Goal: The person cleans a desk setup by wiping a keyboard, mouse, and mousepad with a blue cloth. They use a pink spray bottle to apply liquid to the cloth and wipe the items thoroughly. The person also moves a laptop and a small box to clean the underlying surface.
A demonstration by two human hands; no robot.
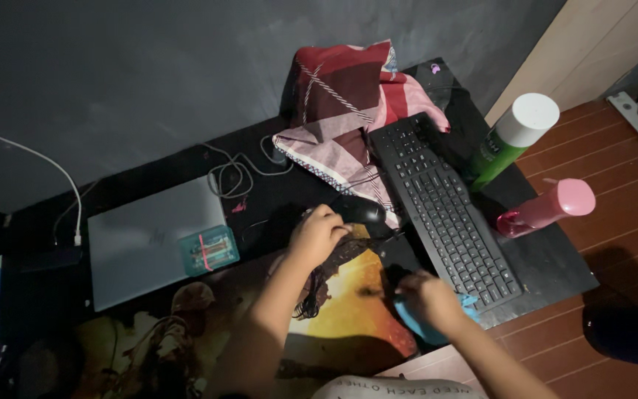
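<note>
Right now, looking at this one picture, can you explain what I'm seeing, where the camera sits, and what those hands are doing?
There is no machine here: a person wears the camera on their head, so it looks down at their own two hands above a dark desk. The left hand grips a black mouse. The right hand presses a blue cloth against the picture-printed desk mat. Around them lie a black keyboard, a closed grey laptop with a small teal box on it, a folded checked cloth, a green spray can and a pink bottle.
</note>
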